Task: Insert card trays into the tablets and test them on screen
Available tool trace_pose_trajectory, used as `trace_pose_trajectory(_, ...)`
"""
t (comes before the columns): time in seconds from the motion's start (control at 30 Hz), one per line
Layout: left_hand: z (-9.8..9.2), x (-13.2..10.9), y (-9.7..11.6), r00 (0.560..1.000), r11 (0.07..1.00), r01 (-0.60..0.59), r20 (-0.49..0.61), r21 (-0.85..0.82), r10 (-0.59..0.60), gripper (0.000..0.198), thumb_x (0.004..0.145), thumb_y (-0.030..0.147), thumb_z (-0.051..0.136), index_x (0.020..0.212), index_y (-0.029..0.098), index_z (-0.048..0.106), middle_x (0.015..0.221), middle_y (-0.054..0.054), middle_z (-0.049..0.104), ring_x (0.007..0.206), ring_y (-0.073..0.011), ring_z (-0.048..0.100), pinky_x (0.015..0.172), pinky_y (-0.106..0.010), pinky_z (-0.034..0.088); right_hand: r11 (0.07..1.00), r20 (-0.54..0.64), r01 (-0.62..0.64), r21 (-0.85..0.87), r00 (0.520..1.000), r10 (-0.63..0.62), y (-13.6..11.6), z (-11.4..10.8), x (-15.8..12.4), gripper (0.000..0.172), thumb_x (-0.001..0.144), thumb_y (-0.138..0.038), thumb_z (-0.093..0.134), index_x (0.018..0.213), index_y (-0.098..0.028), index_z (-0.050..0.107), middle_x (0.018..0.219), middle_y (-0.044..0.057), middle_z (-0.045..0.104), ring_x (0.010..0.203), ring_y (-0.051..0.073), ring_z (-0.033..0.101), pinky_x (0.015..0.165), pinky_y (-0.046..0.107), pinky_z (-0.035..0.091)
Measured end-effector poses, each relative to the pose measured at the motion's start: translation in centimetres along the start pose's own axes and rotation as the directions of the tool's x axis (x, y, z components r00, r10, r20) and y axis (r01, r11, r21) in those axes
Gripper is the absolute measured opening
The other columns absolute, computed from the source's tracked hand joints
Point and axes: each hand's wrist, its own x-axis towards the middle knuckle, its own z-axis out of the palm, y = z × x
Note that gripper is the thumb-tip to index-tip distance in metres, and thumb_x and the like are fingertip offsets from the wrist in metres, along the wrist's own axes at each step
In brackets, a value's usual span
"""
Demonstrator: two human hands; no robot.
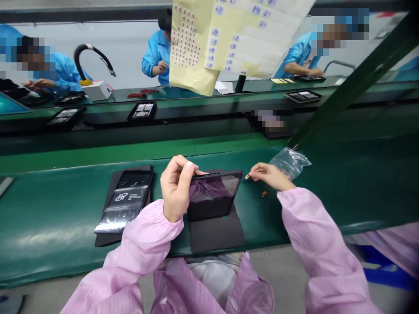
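Note:
My left hand grips the top left corner of a dark tablet, which stands tilted up on a dark grey pad. The tablet's glossy screen faces me and reflects pink cloth. Off the tablet's right edge, my right hand pinches a small white-and-yellow piece, too small to make out its kind. A little orange piece lies on the green bench below this hand. Just behind the same hand is a clear plastic bag with small orange bits in it.
Another tablet under clear film rests on a dark pad to the left. Beyond my green bench runs a conveyor line carrying open tablets. Yellow paper sheets hang overhead, and a green post slants at right. People in blue work opposite.

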Motion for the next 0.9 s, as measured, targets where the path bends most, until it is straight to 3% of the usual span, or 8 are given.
trace_pose_trajectory(0.07,0.0,-0.5,0.2,1.000,1.000,-0.014,0.004,0.007,0.014,0.022,0.091,0.034,0.056,0.076,0.018,0.056,0.070,0.002,0.053,0.059,-0.0110,0.064,0.057,-0.024,0.053,0.975,-0.067,0.157,0.154,0.987,-0.149,-5.1,-0.9,-1.5,0.024,0.078,-0.040,0.069,0.080,-0.019,0.058,0.082,0.005,0.074,0.076,0.017,0.070,0.073,0.031,0.056)
trace_pose_trajectory(0.13,0.1,-0.8,0.3,1.000,0.999,-0.030,-0.008,0.023,0.030,0.022,0.092,0.035,0.055,0.077,0.019,0.056,0.069,0.002,0.055,0.059,-0.0117,0.063,0.058,-0.025,0.053,0.903,-0.100,0.347,0.254,0.938,-0.332,-10.7,-0.9,-3.2,0.019,0.081,-0.035,0.069,0.087,-0.021,0.059,0.081,0.001,0.074,0.077,0.015,0.072,0.075,0.029,0.057)
trace_pose_trajectory(0.2,0.1,-1.0,0.3,0.998,0.998,-0.052,-0.019,0.037,0.053,0.021,0.092,0.034,0.054,0.078,0.019,0.057,0.068,0.002,0.057,0.059,-0.0117,0.062,0.059,-0.026,0.051,0.850,-0.031,0.472,0.235,0.877,-0.479,-15.5,-0.1,-4.4,0.015,0.083,-0.030,0.068,0.093,-0.022,0.062,0.081,-0.002,0.075,0.078,0.014,0.073,0.075,0.025,0.058)
trace_pose_trajectory(0.27,0.1,-0.9,0.3,0.995,0.993,-0.095,-0.028,0.072,0.097,0.020,0.093,0.033,0.054,0.078,0.019,0.058,0.068,0.001,0.059,0.061,-0.0107,0.060,0.060,-0.024,0.049,0.821,0.084,0.552,0.145,0.820,-0.567,-18.3,1.2,-4.8,0.009,0.083,-0.029,0.067,0.089,-0.022,0.065,0.081,-0.004,0.074,0.078,0.013,0.073,0.071,0.021,0.058)
trace_pose_trajectory(0.33,0.0,-0.8,0.3,0.989,0.983,-0.138,-0.036,0.121,0.143,0.021,0.093,0.032,0.054,0.077,0.019,0.058,0.068,0.001,0.059,0.063,-0.0099,0.057,0.061,-0.023,0.047,0.805,0.168,0.590,0.060,0.789,-0.591,-19.3,2.4,-4.6,0.010,0.084,-0.032,0.066,0.083,-0.021,0.067,0.077,-0.005,0.073,0.074,0.013,0.073,0.066,0.020,0.057)
trace_pose_trajectory(0.47,-0.1,-0.8,0.4,0.989,0.981,-0.136,-0.033,0.135,0.142,0.021,0.093,0.031,0.054,0.077,0.019,0.058,0.068,0.001,0.058,0.064,-0.0101,0.054,0.062,-0.024,0.044,0.806,0.224,0.592,0.007,0.784,-0.578,-18.9,3.0,-4.0,0.020,0.084,-0.039,0.066,0.078,-0.021,0.070,0.073,-0.005,0.073,0.066,0.012,0.070,0.064,0.021,0.057)
trace_pose_trajectory(0.63,-0.1,-0.8,0.3,0.991,0.987,-0.127,-0.029,0.103,0.131,0.019,0.093,0.028,0.054,0.077,0.019,0.058,0.069,0.001,0.058,0.065,-0.0095,0.055,0.063,-0.023,0.044,0.842,0.193,0.539,0.025,0.824,-0.533,-19.1,2.6,-4.2,0.022,0.084,-0.042,0.066,0.078,-0.022,0.071,0.072,-0.004,0.072,0.067,0.013,0.070,0.067,0.024,0.058)
trace_pose_trajectory(0.9,0.0,-0.9,0.4,0.991,0.987,-0.124,-0.038,0.099,0.128,0.020,0.093,0.029,0.054,0.076,0.018,0.057,0.068,0.001,0.057,0.064,-0.0092,0.055,0.062,-0.023,0.045,0.804,0.222,0.590,-0.072,0.796,-0.564,-19.1,3.1,-4.2,0.029,0.084,-0.050,0.063,0.077,-0.023,0.070,0.071,-0.005,0.072,0.062,0.011,0.068,0.062,0.022,0.055)
